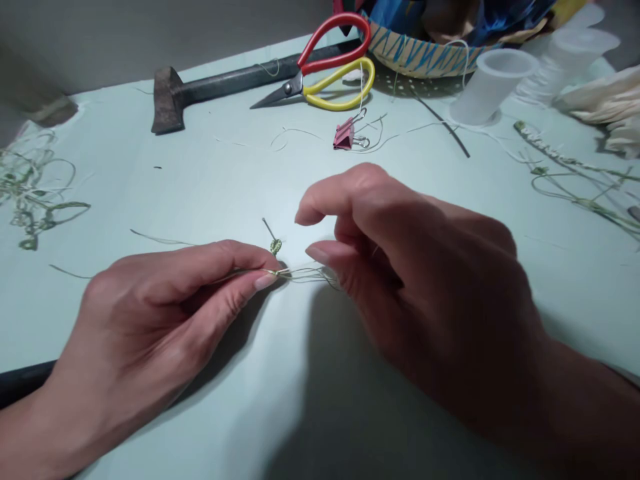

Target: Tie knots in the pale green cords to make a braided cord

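Note:
Thin green and white cords (pixel 305 272) are pinched between the thumb and forefinger of my left hand (pixel 170 320). A small green knotted loop (pixel 275 247) stands just above those fingertips, by a thin pin (pixel 269 228) in the tabletop. The cords run right to my right hand (pixel 420 280), whose thumb and forefinger are apart; its other fingers are curled, and whether they hold the cord ends is hidden. Loose cord ends trail left past my left hand.
Behind lie a hammer (pixel 225 87), red and yellow scissors (pixel 320 73) and a pink binder clip (pixel 344 135). A basket (pixel 425 57) and white spools (pixel 490 87) stand at back right. Tangled cords (pixel 40 183) lie left; more knotted cords (pixel 575 167) lie right.

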`<state>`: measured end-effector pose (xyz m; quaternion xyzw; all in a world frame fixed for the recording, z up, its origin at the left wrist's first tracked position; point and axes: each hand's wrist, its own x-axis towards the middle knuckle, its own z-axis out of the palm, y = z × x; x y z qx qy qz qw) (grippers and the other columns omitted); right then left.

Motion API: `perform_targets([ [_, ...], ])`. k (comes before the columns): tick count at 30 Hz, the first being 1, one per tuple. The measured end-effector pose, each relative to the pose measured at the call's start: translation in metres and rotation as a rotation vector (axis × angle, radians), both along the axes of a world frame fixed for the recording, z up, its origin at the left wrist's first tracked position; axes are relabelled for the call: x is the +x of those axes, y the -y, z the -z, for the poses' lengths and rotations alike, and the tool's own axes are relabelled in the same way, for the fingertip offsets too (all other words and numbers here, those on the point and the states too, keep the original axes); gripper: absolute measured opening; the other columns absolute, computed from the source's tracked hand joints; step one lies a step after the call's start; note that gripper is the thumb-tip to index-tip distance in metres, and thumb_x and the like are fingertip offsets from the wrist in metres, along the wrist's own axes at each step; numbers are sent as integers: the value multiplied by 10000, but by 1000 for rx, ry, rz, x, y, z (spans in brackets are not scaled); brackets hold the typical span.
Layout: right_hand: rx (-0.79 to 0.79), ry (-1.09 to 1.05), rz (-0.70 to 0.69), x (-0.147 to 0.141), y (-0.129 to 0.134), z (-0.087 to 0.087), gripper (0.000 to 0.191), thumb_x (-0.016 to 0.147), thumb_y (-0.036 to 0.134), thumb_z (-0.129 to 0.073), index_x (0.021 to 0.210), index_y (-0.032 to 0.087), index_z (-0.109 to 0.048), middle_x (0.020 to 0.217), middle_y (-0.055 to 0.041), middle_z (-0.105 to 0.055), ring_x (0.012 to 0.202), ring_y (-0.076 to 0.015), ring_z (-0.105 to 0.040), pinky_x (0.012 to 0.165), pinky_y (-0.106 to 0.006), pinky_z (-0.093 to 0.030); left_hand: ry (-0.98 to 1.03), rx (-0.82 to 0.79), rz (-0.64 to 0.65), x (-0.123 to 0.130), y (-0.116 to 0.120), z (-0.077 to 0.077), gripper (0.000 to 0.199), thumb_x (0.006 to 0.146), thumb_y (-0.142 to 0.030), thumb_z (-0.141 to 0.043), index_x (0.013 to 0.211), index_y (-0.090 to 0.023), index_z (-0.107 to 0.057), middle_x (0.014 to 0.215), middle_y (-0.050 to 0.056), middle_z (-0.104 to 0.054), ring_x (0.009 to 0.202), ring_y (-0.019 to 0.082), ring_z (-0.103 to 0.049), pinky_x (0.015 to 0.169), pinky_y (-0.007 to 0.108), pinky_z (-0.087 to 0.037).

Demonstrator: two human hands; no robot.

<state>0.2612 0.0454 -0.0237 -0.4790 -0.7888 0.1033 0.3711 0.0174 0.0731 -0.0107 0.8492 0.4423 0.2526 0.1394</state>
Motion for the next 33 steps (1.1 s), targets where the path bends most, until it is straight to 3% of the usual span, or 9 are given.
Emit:
perform_targets([
  [3,-47,-19,26,-3,-2,0,183,1138,193,-472,1125,264,-640,916,58,-691,683,-111,-557,645,-263,-443,-14,20,60,4,-2,0,353,1169,-540,-588,950,-335,-774,725,-180,-775,516,-1,-647,530,56,-472],
  [7,-20,-28,-32,-2,-2,3,271,1090,114,-506,1259,260,-660,1077,41,-729,695,-108,-503,650,-257,-434,35,-13,28,4,-2,1,312,1138,-527,-659,920,-347,-791,721,-190,-779,515,2,-650,538,55,-480],
  [9,-13,-44,-37,0,-3,4,262,1072,124,-550,1262,253,-676,971,44,-685,689,-115,-491,657,-262,-425,60,-45,-25,2,0,1,278,1112,-528,-698,927,-365,-827,770,-188,-822,560,15,-704,568,51,-513],
  [12,-71,-91,-16,0,-8,3,150,1064,151,-575,1111,227,-695,745,72,-548,602,-104,-468,604,-267,-385,89,-80,-80,-2,0,0,212,1079,-502,-730,965,-391,-871,862,-179,-873,642,38,-780,633,49,-563],
  [15,-163,-138,-39,-3,-11,-2,138,1048,129,-583,998,216,-677,648,100,-474,528,-86,-410,577,-257,-377,95,-118,-88,-1,0,0,188,1058,-464,-731,967,-402,-884,851,-169,-869,631,50,-775,620,60,-564],
  [17,-217,-169,-79,-4,-12,-4,142,1065,164,-595,965,211,-684,621,109,-466,511,-78,-401,588,-253,-398,88,-129,-110,0,-1,1,169,1037,-461,-732,994,-396,-882,801,-150,-848,566,58,-725,544,80,-531],
  [20,-253,-187,-117,-6,-10,-5,179,1082,254,-619,951,197,-726,626,100,-498,524,-79,-410,607,-262,-417,76,-120,-143,1,-2,2,158,1002,-482,-750,984,-366,-855,741,-124,-806,415,59,-529,390,130,-408],
  [24,-218,-153,-101,-11,-10,-3,156,1007,155,-611,953,184,-755,715,67,-573,603,-95,-470,611,-272,-409,62,-116,-140,-3,-1,2,200,1004,-527,-753,936,-357,-834,763,-111,-797,405,67,-434,377,159,-378],
  [33,-231,-93,-169,-19,-8,2,181,1016,176,-568,987,242,-734,892,31,-753,752,-148,-673,597,-272,-427,-43,-33,-183,-12,12,8,323,1064,-607,-696,987,-307,-790,757,-77,-803,612,116,-718,431,181,-432],
])
